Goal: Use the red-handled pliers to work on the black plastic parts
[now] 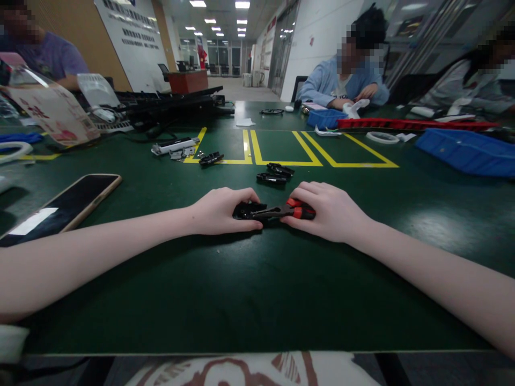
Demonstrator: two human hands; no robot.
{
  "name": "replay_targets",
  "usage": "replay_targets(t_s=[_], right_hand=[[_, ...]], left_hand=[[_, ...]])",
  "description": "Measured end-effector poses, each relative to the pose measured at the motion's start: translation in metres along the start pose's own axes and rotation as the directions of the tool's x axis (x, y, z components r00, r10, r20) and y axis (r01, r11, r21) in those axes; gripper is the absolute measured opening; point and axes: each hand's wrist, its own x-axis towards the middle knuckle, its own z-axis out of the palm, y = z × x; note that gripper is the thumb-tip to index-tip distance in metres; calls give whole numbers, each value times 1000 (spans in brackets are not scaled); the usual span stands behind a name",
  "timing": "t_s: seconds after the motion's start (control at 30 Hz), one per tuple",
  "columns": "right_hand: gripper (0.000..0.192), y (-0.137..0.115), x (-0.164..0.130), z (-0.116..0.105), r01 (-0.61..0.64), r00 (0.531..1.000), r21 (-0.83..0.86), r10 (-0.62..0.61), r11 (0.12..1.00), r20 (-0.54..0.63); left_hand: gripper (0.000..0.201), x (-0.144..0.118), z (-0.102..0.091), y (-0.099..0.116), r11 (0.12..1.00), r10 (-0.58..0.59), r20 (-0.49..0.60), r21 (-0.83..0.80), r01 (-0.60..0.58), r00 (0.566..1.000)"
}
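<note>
Green matting covers the bench (257,289), and at the centre of the frame both hands rest on it, close together. The left hand (219,210) lies curled over a small black part (246,210), its grip clamped on that part and pressing it to the bench. The right hand (328,210) has its grip closed around the red handles of the pliers (287,210); the pliers lie almost flat, and their dark nose points left and meets the black part between the two hands.

Just above the hands, two more black clips (276,175) lie side by side on the bench, touching or nearly so. Another clip (211,158) sits further up and left, on a yellow line (287,162) of the marked rectangles. A phone (60,208) lies screen up at middle left, well apart from the hands.

In the upper right, a blue bin (469,151) and a long red tray (414,124) stand on the bench. A person in a light blue top (341,83) sits behind them, another person sits at far right, and a third in purple (48,56) sits at upper left.
</note>
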Motion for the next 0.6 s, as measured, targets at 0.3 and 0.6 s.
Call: replay_targets(t_s=[0.3, 0.6], right_hand=[[41, 3, -2, 4, -11, 999, 11, 12, 1000, -52], [39, 2, -1, 3, -14, 1000, 15, 14, 1000, -23]], left_hand=[[45, -1, 0, 1, 999, -17, -2, 41, 17, 1000], [43, -1, -1, 1, 999, -8, 6, 33, 8, 1000]])
